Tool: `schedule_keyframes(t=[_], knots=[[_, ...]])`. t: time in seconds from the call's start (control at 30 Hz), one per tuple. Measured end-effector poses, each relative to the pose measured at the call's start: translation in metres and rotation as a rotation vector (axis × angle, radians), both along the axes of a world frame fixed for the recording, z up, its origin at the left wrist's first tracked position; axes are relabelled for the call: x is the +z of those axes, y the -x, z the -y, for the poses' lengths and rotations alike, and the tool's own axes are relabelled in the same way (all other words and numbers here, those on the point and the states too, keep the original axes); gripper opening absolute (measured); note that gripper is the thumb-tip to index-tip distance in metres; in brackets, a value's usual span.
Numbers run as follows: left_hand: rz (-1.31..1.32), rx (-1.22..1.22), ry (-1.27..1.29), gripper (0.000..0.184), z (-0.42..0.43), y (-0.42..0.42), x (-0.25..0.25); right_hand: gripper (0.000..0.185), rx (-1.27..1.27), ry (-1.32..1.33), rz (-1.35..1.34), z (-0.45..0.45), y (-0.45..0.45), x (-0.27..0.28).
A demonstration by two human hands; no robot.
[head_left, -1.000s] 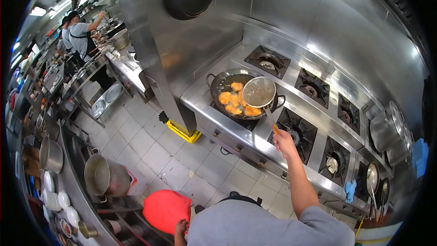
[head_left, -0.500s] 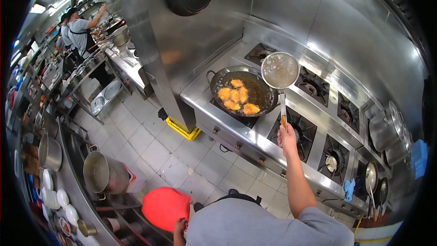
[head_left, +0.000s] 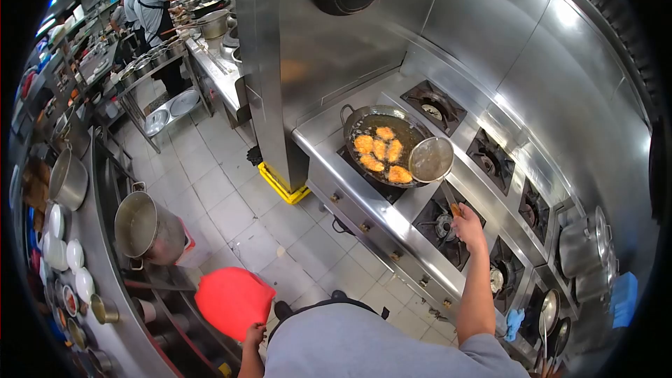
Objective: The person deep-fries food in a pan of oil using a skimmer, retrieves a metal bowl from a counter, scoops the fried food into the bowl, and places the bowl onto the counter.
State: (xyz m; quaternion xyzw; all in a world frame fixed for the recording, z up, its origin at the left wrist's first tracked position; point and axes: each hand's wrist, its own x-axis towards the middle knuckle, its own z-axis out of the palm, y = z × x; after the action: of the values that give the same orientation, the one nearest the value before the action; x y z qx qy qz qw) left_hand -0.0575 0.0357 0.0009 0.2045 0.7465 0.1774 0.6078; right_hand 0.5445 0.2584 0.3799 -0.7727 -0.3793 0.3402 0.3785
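Observation:
My right hand (head_left: 467,227) is closed around the wooden handle of a wire-mesh skimmer (head_left: 430,159). Its round head overlaps the right side of a black wok (head_left: 343,116); whether it touches the oil, I cannot tell. Several golden fried pieces (head_left: 379,149) float in the bubbling oil, with one (head_left: 400,174) close to the skimmer's left edge. Low on the left, my left hand (head_left: 255,334) grips the edge of a red rounded plastic-looking thing (head_left: 234,301), whose exact kind is unclear.
Gas burners (head_left: 444,226) line the steel stove, and large pots (head_left: 584,241) stand at its right end. A deep pot (head_left: 147,231) sits left on the floor side, beside a counter with white bowls (head_left: 75,255). Co-workers (head_left: 150,7) stand at the far left.
The skimmer has come down from behind the wok's right rim to over its right side, its handle now slanting. The view has shifted, and the red thing stays in my left hand.

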Motion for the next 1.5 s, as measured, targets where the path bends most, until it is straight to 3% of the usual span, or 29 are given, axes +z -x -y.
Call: schedule_keyframes(t=[0.1,0.37,0.47,0.7,0.77,0.97,1.03,1.5], knots=[[0.001,0.007,0.009,0.028,-0.002,0.001,0.001,0.057,0.099,0.121,0.006,-0.006,0.004,0.022],[-0.004,0.060,-0.042,0.028,-0.008,-0.003,0.015,0.058,0.211,0.195,-0.115,-0.030,0.009,0.001],[-0.026,0.075,-0.026,0.025,0.002,-0.004,0.015,0.047,0.177,0.145,-0.370,-0.038,0.014,-0.015],[-0.014,0.091,0.008,0.022,0.025,0.002,0.000,0.041,0.065,0.059,-0.764,-0.063,0.031,-0.059],[0.015,0.110,-0.033,0.021,0.029,0.006,-0.015,0.041,0.044,0.051,-0.766,-0.071,0.036,-0.062],[-0.088,0.052,-0.071,0.025,0.027,-0.004,0.006,0.030,0.053,-0.026,-0.721,-0.094,0.039,-0.074],[-0.049,0.080,-0.057,0.028,0.028,-0.006,0.009,0.027,0.080,-0.008,-0.591,-0.100,0.041,-0.077],[-0.047,0.082,-0.065,0.025,0.033,-0.006,0.013,0.029,0.210,-0.023,-0.290,-0.123,0.044,-0.077]])
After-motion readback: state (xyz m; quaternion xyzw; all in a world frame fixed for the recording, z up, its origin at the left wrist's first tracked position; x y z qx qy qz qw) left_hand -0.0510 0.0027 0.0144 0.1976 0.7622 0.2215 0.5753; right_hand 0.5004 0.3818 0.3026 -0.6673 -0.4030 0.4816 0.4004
